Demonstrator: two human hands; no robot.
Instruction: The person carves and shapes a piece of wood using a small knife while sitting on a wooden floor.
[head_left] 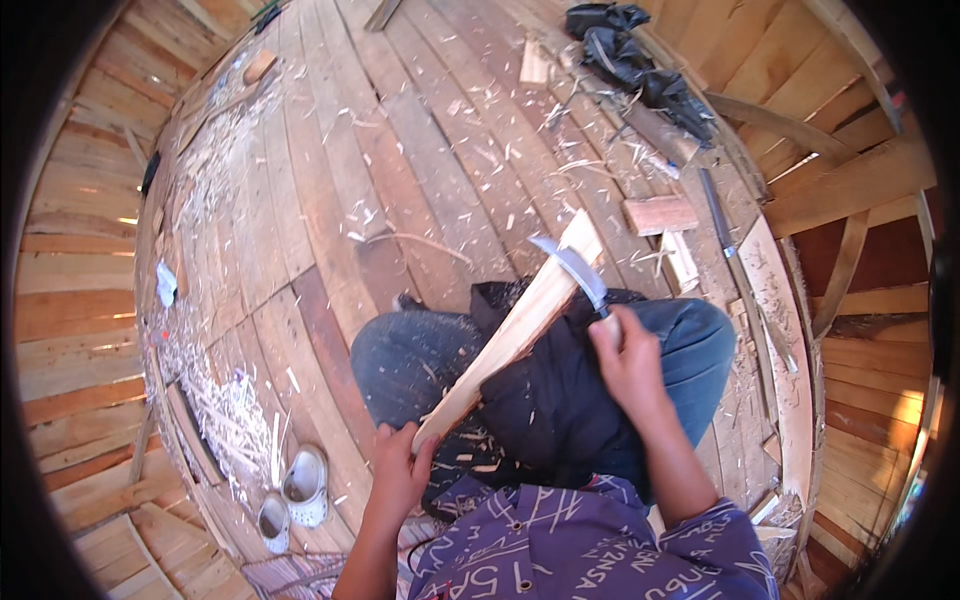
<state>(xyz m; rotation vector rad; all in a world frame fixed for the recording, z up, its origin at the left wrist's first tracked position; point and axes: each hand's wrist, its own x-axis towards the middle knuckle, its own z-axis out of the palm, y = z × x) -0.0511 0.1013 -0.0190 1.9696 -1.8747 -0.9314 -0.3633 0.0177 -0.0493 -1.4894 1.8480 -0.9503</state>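
A long pale piece of wood (510, 335) slants across my lap, its wide end pointing away from me. My left hand (402, 452) is closed around its near, narrower end. In my right hand (630, 360) is a knife (578, 270) with a curved blade, gripped by its light handle. The blade lies across the wood close to the far end and seems to touch it. Dark cloth (545, 410) covers my lap under the wood, with wood chips on it.
Shavings (235, 430) lie heaped on the plank floor (420, 150) at the left, near a pair of pale clogs (305, 485). Cut wood blocks (660, 214) and a long dark tool (716, 210) are at the right. Black plastic (640, 70) lies farther off, beside the plank wall.
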